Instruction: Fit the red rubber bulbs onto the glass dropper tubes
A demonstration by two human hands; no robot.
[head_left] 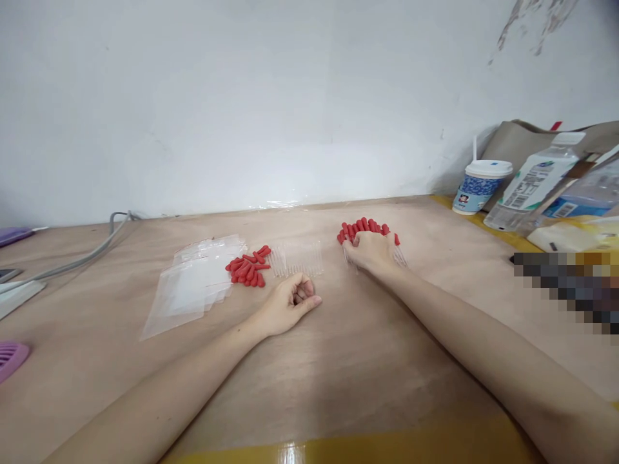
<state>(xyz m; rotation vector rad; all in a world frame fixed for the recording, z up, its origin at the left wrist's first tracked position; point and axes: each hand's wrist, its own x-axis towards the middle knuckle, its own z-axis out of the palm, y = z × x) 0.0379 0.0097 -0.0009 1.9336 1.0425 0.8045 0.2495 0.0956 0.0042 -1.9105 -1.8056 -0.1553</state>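
Observation:
My right hand (371, 250) lies palm down on a bunch of clear droppers with red rubber caps (366, 227), fingers curled over them on the wooden table (338, 361). My left hand (291, 301) rests on the table with its fingers loosely curled, and I see nothing in it. Just beyond it lies a row of clear dropper tubes (297, 259) without caps. To their left sits a small heap of loose red caps (248, 267), next to a stack of clear plastic bags (196, 281).
At the back right stand a paper cup with a straw (481, 185), a leaning plastic bottle (529, 182) and a brown bag (527, 138). A grey cable (91, 252) runs along the left. A purple item (12, 358) lies at the left edge. A white wall rises behind.

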